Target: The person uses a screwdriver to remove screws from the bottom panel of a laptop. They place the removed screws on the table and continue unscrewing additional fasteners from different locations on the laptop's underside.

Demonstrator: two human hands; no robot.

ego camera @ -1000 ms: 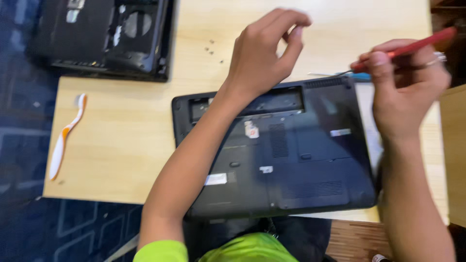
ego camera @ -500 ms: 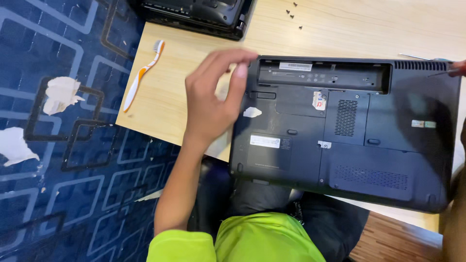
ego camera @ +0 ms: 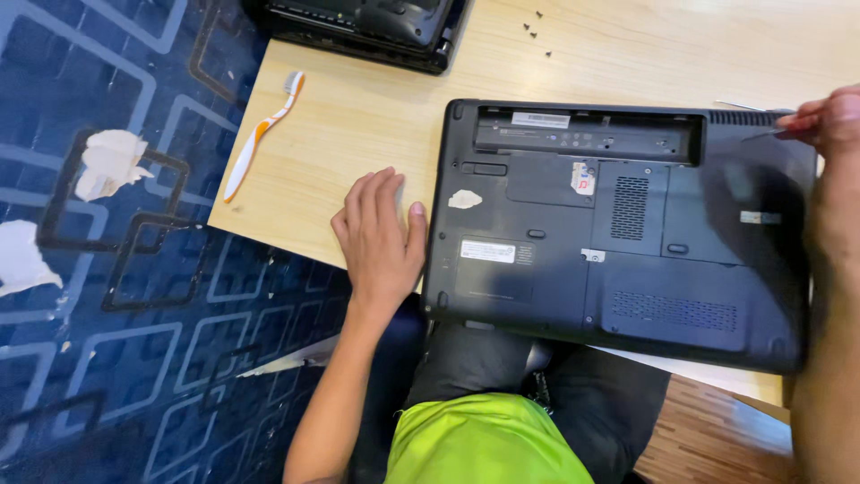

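We log an upturned black laptop (ego camera: 627,237) lying base-up on the wooden counter (ego camera: 358,125), its long axis running left to right across our lap, its near edge overhanging the counter edge. Our left hand (ego camera: 381,237) rests flat, fingers loosely together and holding nothing, on the counter just beside the laptop's left edge; the thumb touches or nearly touches that edge, we cannot tell which. The laptop therefore lies directly to the right of this hand.

Our right hand (ego camera: 829,121) sits at the laptop's far right corner, fingers pinched on a thin metal tool (ego camera: 761,134) whose tip points left over the base. This hand is the nearer one to the open battery bay (ego camera: 587,134) along the far edge.

Beyond the left hand, an orange and white toothbrush (ego camera: 260,134) lies diagonally; farther off, a second dark laptop (ego camera: 367,27) and a few small screws (ego camera: 536,31) lie loose.

Hidden: the right hand is cut off by the frame, so the tool's handle and type are unclear. The laptop's right half is in shadow.
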